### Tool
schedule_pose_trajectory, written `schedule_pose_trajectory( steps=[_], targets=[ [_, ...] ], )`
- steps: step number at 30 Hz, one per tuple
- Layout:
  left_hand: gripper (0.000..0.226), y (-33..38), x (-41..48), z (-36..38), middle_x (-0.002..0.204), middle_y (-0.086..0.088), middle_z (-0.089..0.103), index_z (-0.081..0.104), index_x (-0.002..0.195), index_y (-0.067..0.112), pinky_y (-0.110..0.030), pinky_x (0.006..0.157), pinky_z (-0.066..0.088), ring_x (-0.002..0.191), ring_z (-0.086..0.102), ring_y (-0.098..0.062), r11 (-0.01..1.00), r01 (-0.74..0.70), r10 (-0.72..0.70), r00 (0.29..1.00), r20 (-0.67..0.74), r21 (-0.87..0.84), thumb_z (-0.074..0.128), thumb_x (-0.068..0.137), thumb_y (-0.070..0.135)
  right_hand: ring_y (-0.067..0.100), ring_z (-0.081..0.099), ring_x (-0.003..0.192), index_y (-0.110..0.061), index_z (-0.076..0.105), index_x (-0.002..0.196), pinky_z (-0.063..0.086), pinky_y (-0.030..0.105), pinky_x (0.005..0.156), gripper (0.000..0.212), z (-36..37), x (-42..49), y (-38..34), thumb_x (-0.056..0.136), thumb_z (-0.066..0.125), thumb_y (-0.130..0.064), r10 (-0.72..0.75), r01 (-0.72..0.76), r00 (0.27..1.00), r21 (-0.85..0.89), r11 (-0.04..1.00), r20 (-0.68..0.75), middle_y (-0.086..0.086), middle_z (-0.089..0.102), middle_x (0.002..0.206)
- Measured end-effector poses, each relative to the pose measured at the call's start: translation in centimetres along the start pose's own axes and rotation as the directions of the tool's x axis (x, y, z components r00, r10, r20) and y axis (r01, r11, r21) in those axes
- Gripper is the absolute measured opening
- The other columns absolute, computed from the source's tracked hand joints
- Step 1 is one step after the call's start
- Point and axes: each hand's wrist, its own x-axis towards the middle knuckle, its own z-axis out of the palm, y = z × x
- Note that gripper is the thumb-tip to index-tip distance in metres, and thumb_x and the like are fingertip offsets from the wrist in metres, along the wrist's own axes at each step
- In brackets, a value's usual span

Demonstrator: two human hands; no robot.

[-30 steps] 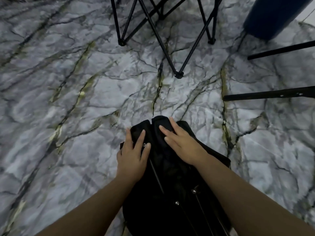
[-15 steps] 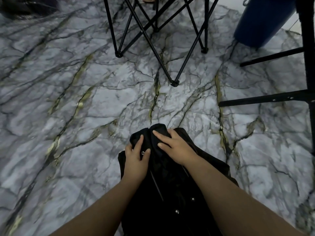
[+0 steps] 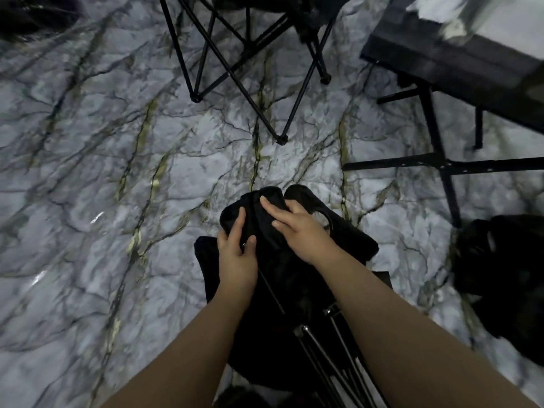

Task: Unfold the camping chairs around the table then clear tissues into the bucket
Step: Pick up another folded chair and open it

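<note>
Item: folded camping chair [image 3: 294, 290], black, close before us over the marble floor [image 3: 117, 201]. Our left hand [image 3: 237, 257] gripped its fabric top; our right hand [image 3: 303, 231] pressed straight fingers there (thumb hidden). Beyond stood an unfolded chair [image 3: 312, 16] and the table [image 3: 441, 60].

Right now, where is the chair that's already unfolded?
Head view, top centre: the unfolded chair stands on the floor, left of the table and beyond the folded chair.
</note>
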Motion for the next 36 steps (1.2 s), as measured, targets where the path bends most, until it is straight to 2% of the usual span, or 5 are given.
schedule_pose_trajectory(
  steps=[9,14,18,25,36],
  targets=[
    [0.057,22.8,-15.0,-6.6,0.159,-0.003,-0.005,0.018,0.131,0.059,-0.020,0.106,0.010,0.133,-0.009,0.004,0.990,-0.138,0.130,0.971,0.202,0.025,0.039,0.099,0.017,0.025,0.017,0.146,-0.056,0.021,0.138,0.019,0.029,0.116,0.055,-15.1,-17.7,-18.7,0.101,0.039,-0.019,0.056,-0.064,0.964,-0.024,0.998,-0.260,0.014,0.022,0.155],
    [0.079,30.1,-19.8,-8.9,0.141,0.043,0.003,-0.008,0.128,0.066,-0.034,0.119,0.015,0.136,0.006,0.018,0.938,-0.345,0.333,0.881,0.335,-0.023,0.049,0.095,0.021,0.024,0.043,0.127,-0.050,-0.007,0.136,0.030,0.023,0.099,0.071,-20.9,-27.5,-25.4,0.099,0.045,-0.017,0.098,-0.109,0.880,0.004,0.994,-0.465,0.013,0.045,0.138],
    [0.099,33.2,-22.1,-9.9,0.156,0.021,0.005,-0.004,0.125,0.073,-0.048,0.118,0.022,0.144,0.015,-0.005,0.950,-0.264,0.307,0.878,0.367,-0.164,0.056,0.090,0.004,0.036,0.060,0.103,-0.072,-0.017,0.123,0.047,0.036,0.094,0.098,-23.6,-34.4,-27.6,0.093,0.057,-0.016,0.208,-0.166,0.808,0.126,0.978,-0.552,0.027,0.046,0.136],
    [0.079,34.3,-28.3,-13.5,0.144,0.022,0.031,0.030,0.134,0.050,-0.031,0.110,0.032,0.134,0.031,0.000,0.937,-0.313,0.350,0.841,0.412,-0.156,0.056,0.087,-0.007,0.011,0.061,0.101,-0.047,0.030,0.139,0.048,0.025,0.088,0.077,-20.9,-46.5,-27.6,0.086,0.065,-0.003,0.356,-0.151,0.662,0.348,0.925,-0.659,-0.023,0.055,0.113],
    [0.023,31.6,-31.0,-22.1,0.082,0.009,0.065,0.060,0.088,0.014,-0.044,0.087,0.050,0.090,0.062,-0.023,0.936,-0.317,0.155,0.766,0.624,0.156,0.069,0.078,-0.004,0.021,0.059,0.087,-0.028,0.044,0.074,0.047,0.036,0.076,0.039,-14.4,-53.5,-27.0,0.078,0.073,-0.002,0.395,-0.310,0.765,0.246,0.918,-0.510,0.005,0.062,0.091]
  ],
)
